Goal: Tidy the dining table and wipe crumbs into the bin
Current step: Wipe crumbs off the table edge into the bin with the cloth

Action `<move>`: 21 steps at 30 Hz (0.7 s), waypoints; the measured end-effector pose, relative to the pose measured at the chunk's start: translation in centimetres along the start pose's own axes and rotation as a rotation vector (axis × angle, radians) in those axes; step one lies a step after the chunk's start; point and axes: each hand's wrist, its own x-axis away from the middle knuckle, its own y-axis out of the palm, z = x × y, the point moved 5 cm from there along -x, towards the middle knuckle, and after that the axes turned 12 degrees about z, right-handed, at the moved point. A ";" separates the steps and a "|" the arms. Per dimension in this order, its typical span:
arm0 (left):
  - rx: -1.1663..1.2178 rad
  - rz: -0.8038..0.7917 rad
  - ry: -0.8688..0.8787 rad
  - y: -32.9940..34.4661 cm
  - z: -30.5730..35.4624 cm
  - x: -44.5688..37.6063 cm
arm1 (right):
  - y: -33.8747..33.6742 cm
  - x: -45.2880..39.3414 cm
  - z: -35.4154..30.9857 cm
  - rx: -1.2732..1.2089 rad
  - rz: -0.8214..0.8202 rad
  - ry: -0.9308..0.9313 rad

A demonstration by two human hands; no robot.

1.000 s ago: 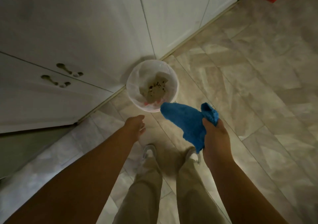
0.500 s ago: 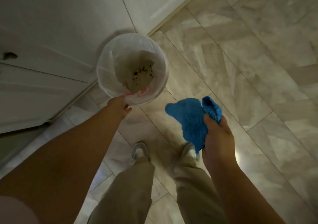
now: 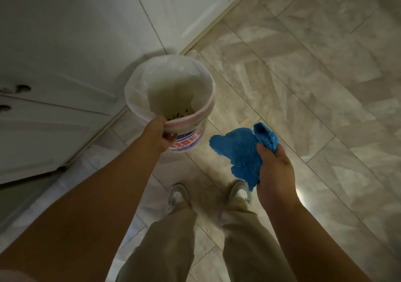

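Observation:
A small white bin (image 3: 138, 90) lined with a thin plastic bag is tilted toward me, with dark crumbs lying inside near its lower rim. My left hand (image 3: 159, 135) grips the bin's near rim and side, above a red and blue label. My right hand (image 3: 274, 170) holds a crumpled blue cloth (image 3: 240, 151) to the right of the bin, apart from it. The dining table is not in view.
White cabinet doors (image 3: 65, 43) with dark handles stand behind and left of the bin. A beige tiled floor (image 3: 303, 75) spreads to the right. My two legs and shoes (image 3: 178, 195) are below, close to the bin.
My left hand reached the bin, took hold of its rim and tipped it up toward me. The blue cloth stayed in my right hand beside it.

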 end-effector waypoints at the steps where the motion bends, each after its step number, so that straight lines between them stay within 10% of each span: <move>1: -0.005 -0.003 0.002 -0.2 -0.2 1.5 | -0.6 0.4 -0.5 -0.021 0.012 0.005; 21: -0.783 -0.485 0.614 -1.8 -10.3 46.0 | -35.1 31.5 -10.3 -0.668 0.564 -0.263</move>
